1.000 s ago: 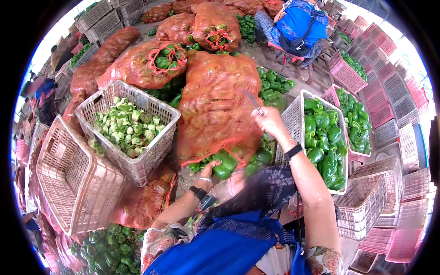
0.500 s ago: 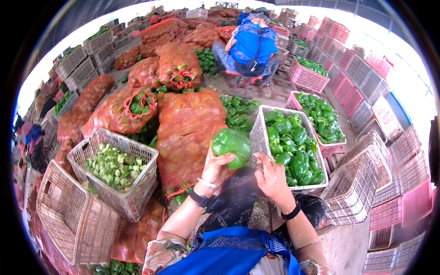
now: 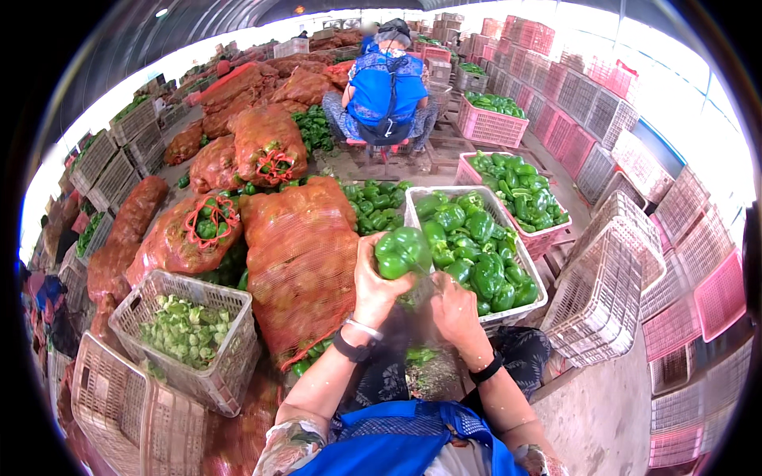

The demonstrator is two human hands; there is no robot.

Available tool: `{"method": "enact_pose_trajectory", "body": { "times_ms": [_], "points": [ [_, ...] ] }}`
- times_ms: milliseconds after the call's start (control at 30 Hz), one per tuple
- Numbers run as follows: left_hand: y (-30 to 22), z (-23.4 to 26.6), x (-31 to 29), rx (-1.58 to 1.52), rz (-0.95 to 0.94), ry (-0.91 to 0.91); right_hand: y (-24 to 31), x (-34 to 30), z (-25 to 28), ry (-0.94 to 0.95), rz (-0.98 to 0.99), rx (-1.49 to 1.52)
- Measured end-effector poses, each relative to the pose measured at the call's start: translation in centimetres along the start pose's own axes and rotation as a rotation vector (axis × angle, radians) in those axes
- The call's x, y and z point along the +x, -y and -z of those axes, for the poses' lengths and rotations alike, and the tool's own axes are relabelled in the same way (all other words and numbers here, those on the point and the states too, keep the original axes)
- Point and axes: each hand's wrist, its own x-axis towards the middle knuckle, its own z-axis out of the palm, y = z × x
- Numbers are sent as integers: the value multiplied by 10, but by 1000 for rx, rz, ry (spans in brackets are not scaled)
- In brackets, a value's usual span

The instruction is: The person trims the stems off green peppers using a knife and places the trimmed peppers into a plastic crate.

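a green pepper [image 3: 402,253] is gripped by the left hand [image 3: 379,282]; the right hand [image 3: 459,313] is held curled just beside it. a pale crate [image 3: 516,312] is filled with peppers [image 3: 486,274].

Head-worn fisheye looks down and forward, close above hands [image 3: 376,287].

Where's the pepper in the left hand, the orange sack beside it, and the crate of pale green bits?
Green pepper [image 3: 401,251], head view, on its shiny skin.
Orange sack [image 3: 298,262], head view, on its middle mesh.
Crate [image 3: 236,357], head view, on its right side wall.
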Motion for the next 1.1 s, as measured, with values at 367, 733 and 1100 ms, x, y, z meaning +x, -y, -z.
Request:
{"method": "enact_pose_trajectory", "body": {
  "times_ms": [367, 733, 1100],
  "points": [
    [-18, -4, 26, -693, 251, 101, -87, -49, 42, 101, -192, -151],
    [12, -21, 15, -592, 634, 395, -46, 27, 59, 132, -280, 528],
    [46, -27, 11, -986, 702, 400, -78, -15, 30, -184, -713, 1347]
  ]
}}
